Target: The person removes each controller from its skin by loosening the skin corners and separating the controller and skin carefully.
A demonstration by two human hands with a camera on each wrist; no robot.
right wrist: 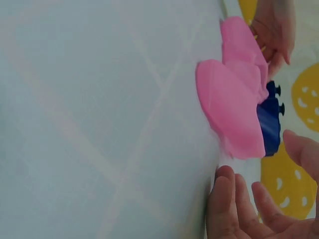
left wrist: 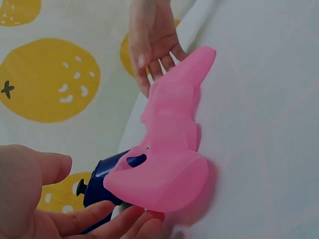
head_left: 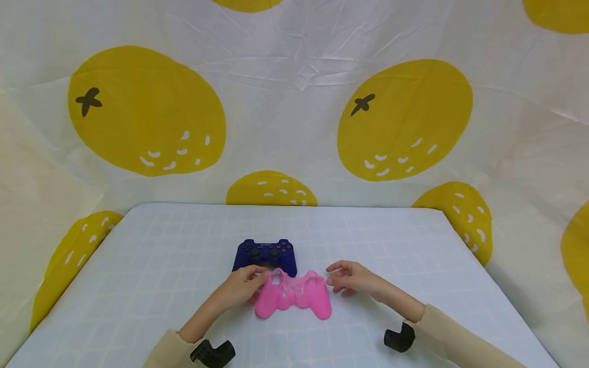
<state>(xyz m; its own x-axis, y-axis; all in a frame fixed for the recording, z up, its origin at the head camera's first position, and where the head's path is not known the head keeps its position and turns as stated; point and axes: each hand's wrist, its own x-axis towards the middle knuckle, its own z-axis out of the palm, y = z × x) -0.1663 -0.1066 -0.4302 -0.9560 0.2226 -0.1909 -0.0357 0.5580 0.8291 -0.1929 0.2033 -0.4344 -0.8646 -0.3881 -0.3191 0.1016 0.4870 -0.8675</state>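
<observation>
A pink silicone controller cover (head_left: pixel 294 300) lies on the table with its two grips toward me, its button openings showing. Just behind it sits a dark blue game controller (head_left: pixel 264 250), whose near edge is partly hidden by the cover and my left hand. At the cover's left end is my left hand (head_left: pixel 239 287); in the left wrist view its fingers (left wrist: pixel 84 219) reach the cover's near grip while the thumb stands apart. My right hand (head_left: pixel 354 278) hovers beside the cover's right end, fingers loosely bent, with a gap to the cover in the right wrist view.
A pale checked cloth covers the table (head_left: pixel 161 266). Behind and around it hangs a white curtain (head_left: pixel 285 112) printed with yellow fruit. A black wrist device (head_left: pixel 213 353) sits on the left sleeve, another black device (head_left: pixel 399 337) on the right.
</observation>
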